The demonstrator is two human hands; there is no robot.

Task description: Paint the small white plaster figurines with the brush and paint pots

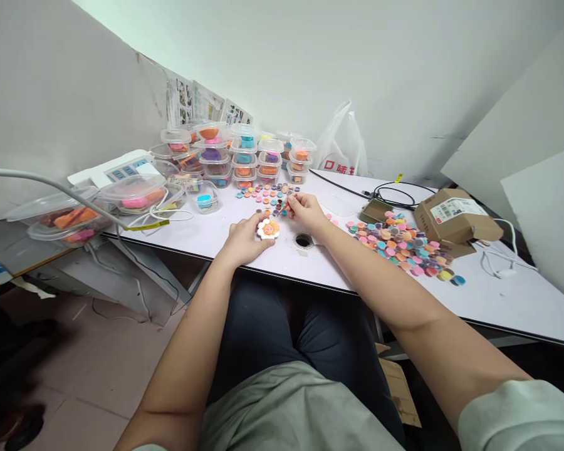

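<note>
My left hand is closed around a small white flower-shaped piece with an orange and pink centre, near the table's front edge. Just above and to the right of it, my right hand pinches a thin stick-like tool, perhaps a fine brush; its tip points toward the flower. Behind both hands, small round pots of colour lie in loose rows on the white table. A round cable hole sits in the tabletop below my right hand.
Stacked clear tubs of coloured clay stand at the back, with more tubs at left beside a white cable. A heap of colour pots lies at right by an open cardboard box. A plastic bag leans against the wall.
</note>
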